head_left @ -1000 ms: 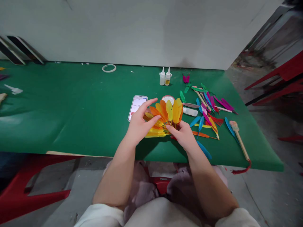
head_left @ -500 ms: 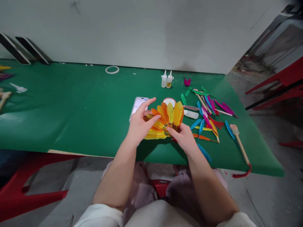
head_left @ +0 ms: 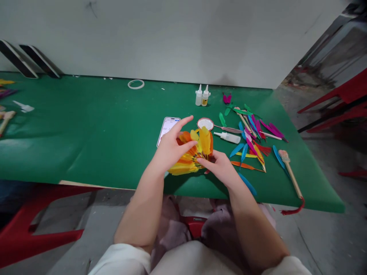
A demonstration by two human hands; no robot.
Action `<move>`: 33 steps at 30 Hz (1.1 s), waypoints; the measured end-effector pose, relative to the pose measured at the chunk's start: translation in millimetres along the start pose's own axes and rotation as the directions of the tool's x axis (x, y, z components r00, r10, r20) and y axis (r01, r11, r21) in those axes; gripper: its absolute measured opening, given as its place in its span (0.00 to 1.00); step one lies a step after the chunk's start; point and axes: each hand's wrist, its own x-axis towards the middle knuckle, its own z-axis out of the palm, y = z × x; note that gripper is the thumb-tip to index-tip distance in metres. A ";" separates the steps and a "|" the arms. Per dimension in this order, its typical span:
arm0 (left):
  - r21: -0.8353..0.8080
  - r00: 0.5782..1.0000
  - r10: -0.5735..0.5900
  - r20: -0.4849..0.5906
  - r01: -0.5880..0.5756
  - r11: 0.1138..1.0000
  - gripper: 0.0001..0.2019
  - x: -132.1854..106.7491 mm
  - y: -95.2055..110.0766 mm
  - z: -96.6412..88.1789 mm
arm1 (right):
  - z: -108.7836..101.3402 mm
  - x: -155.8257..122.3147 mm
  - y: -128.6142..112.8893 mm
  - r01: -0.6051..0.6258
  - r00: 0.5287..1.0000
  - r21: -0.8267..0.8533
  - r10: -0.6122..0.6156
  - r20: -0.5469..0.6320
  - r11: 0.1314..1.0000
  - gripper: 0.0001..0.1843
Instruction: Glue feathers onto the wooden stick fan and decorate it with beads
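**Feather fan (head_left: 189,158) between your hands, over the table (head_left: 100,152)**

Your right hand (head_left: 222,166) is nearer the quills (head_left: 197,156), pinching them under its thumb. From there the feathers spread leftward and away from you. Your left hand (head_left: 172,149) reaches round them, thumb and forefinger apart; whether its hidden fingers grip, I can't tell.
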 end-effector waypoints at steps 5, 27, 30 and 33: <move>0.034 0.999 -0.013 -0.036 0.014 0.999 0.29 0.4 -2.7 -1.0 | -8.8 -1.4 -2.2 -0.040 0.997 0.166 0.027 0.077 0.985 0.18; 0.076 0.999 -0.018 -0.050 0.021 0.997 0.28 5.6 3.6 -4.2 | -7.0 0.3 2.0 0.022 1.000 0.036 -0.023 0.009 0.999 0.14; 0.103 0.998 -0.014 -0.054 0.019 0.994 0.28 5.5 4.3 -4.2 | -6.9 0.2 1.6 0.020 1.000 0.034 -0.020 0.006 0.999 0.14; 0.103 0.999 -0.015 -0.050 0.020 0.994 0.28 5.5 4.5 -4.2 | -7.3 -0.2 0.5 0.018 1.000 0.030 -0.018 0.009 0.999 0.14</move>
